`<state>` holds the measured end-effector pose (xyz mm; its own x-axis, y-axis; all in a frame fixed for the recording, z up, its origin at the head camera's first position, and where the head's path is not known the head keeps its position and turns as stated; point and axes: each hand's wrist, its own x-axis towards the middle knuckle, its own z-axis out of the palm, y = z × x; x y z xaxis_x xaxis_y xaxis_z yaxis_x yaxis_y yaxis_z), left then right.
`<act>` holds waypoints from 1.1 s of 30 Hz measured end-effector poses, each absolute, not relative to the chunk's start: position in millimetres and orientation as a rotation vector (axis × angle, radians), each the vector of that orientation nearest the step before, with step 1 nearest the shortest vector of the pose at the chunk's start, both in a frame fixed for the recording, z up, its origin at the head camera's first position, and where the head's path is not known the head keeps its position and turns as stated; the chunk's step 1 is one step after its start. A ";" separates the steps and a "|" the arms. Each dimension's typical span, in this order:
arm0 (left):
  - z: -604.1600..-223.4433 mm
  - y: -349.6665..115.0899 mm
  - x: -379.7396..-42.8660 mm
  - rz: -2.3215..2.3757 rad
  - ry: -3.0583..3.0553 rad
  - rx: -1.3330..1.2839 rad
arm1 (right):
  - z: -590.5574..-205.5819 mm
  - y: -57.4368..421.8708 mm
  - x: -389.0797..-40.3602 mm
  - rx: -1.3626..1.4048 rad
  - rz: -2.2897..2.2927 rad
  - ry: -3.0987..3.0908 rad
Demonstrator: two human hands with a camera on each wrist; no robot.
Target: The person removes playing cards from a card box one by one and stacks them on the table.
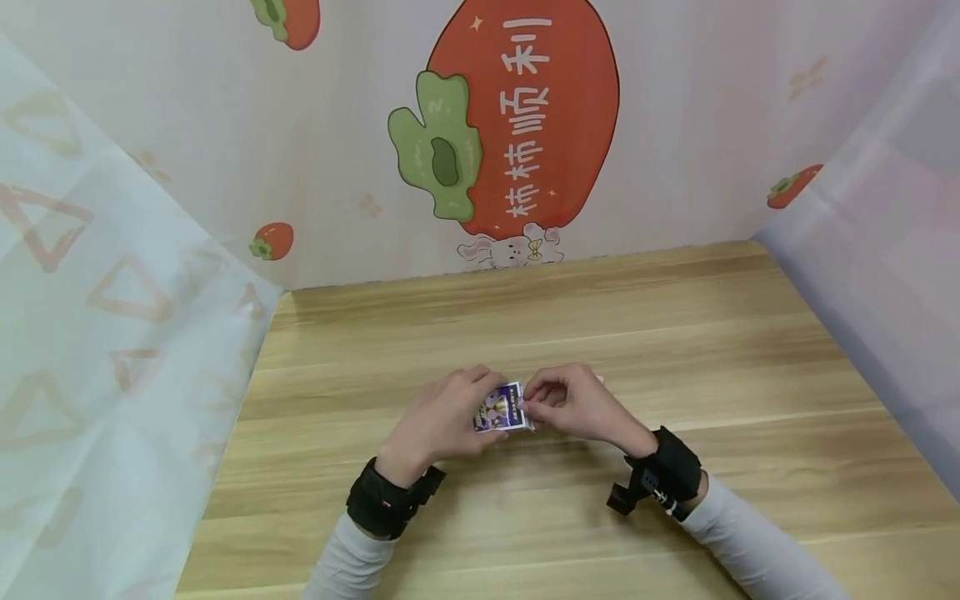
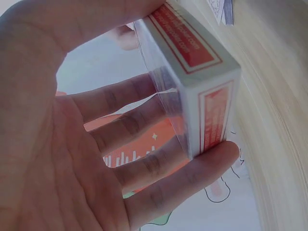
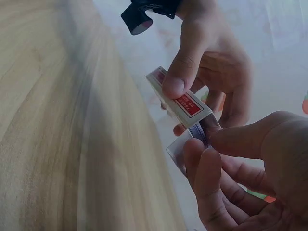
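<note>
A small playing-card box point(image 1: 498, 408) with a purple picture face is held above the wooden table by my left hand point(image 1: 450, 408). White edges with red printed panels show on the box point(image 2: 214, 118) in the left wrist view, where the thumb grips one edge and the fingers reach round the other side. My right hand point(image 1: 573, 404) is at the box's right end. In the right wrist view that end is open, its flap point(image 3: 178, 154) folded out, and the dark edges of playing cards point(image 3: 197, 132) show inside. The right thumb and fingertips pinch at these cards.
Beneath both hands lies a wooden table point(image 1: 480, 525). A printed cloth point(image 1: 345, 125) with persimmon pictures hangs behind it, and pale cloth walls stand at both sides. A flat printed item point(image 2: 221, 10) lies on the table, partly hidden behind the right hand in the head view.
</note>
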<state>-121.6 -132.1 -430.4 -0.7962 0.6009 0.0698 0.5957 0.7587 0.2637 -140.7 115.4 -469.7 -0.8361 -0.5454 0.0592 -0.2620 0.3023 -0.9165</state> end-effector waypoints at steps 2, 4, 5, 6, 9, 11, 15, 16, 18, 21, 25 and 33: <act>-431.5 -131.0 -120.3 0.428 2.931 1.009 | -471.6 115.0 -139.9 -0.709 -1.545 2.305; -432.3 -130.1 -118.9 0.424 2.928 1.019 | -473.3 115.1 -139.3 -0.678 -1.543 2.297; -432.6 -129.8 -118.2 0.418 2.928 1.022 | -474.0 115.4 -139.2 -0.658 -1.542 2.287; -432.9 -129.6 -117.5 0.416 2.925 1.022 | -474.6 115.7 -139.1 -0.636 -1.542 2.274; -434.3 -129.7 -116.2 0.419 2.913 1.015 | -476.3 117.5 -139.8 -0.550 -1.557 2.199; -435.9 -130.5 -115.9 0.423 2.907 1.004 | -477.1 119.2 -140.5 -0.485 -1.568 2.145; -439.4 -133.2 -115.9 0.442 2.893 0.958 | -476.8 123.6 -142.3 -0.389 -1.561 2.092; -439.9 -134.0 -115.9 0.446 2.889 0.942 | -476.6 125.2 -143.0 -0.374 -1.561 2.089; -440.5 -135.9 -116.1 0.461 2.879 0.907 | -475.5 128.8 -144.6 -0.351 -1.568 2.081; -439.5 -139.3 -116.9 0.494 2.866 0.865 | -472.9 135.7 -149.4 -0.335 -1.604 2.061; -435.8 -143.6 -121.0 0.500 2.878 0.840 | -467.6 147.1 -161.5 -0.352 -1.646 2.059; -429.7 -147.3 -129.0 0.438 2.912 0.834 | -462.4 177.5 -188.2 -0.321 -1.631 2.128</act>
